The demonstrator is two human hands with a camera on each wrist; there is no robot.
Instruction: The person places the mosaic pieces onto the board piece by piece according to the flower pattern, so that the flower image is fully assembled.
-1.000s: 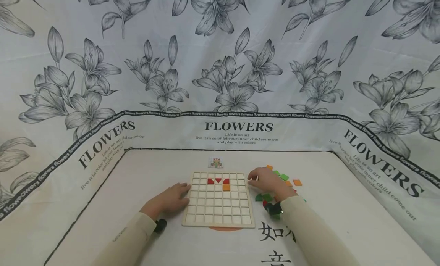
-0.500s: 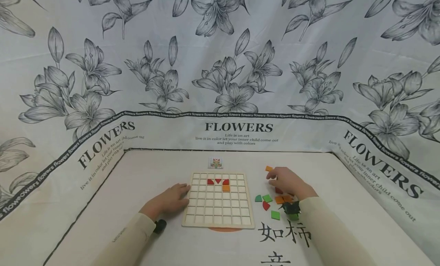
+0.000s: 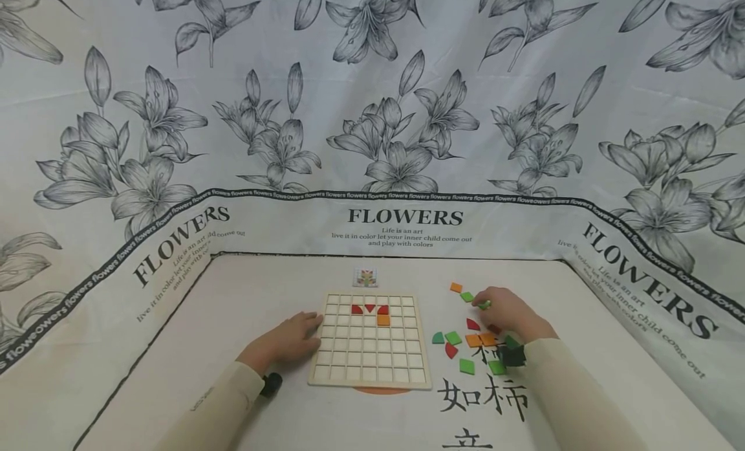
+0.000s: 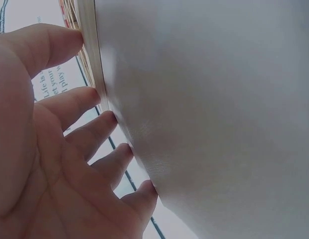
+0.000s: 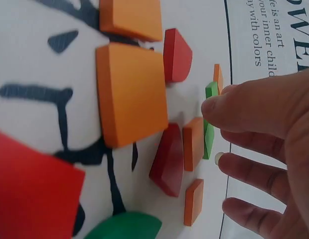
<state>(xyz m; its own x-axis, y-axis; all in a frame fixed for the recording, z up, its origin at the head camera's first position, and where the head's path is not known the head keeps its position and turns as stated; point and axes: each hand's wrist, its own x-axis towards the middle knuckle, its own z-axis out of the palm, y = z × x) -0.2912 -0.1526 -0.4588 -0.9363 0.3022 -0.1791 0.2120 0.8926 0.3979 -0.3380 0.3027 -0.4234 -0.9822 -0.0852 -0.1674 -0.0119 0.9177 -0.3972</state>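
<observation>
My right hand (image 3: 509,313) reaches over the loose tiles on the right, thumb and index fingertips right at a green tile (image 3: 485,305). In the right wrist view, the thumb (image 5: 217,112) overlaps green tiles (image 5: 209,142), while the other fingers extend fairly straight. Resting along the left edge of the wooden grid board (image 3: 347,360) is my left hand (image 3: 285,338); its fingertips touch the frame's side (image 4: 92,55). Two red quarter-rounds, a red triangle (image 3: 369,307) and an orange square (image 3: 383,319) sit in the board's upper cells.
A small pattern card (image 3: 365,277) lies behind the board. Another green tile (image 3: 467,297) and an orange tile (image 3: 456,287) are just left of the right hand. Several orange, green and red tiles (image 3: 451,350) lie scattered nearer me. Printed cloth covers table and walls.
My right hand has moved from the board's right edge rightward to the green tiles, uncovering several tiles beneath it. The left hand and the pieces on the board have stayed put.
</observation>
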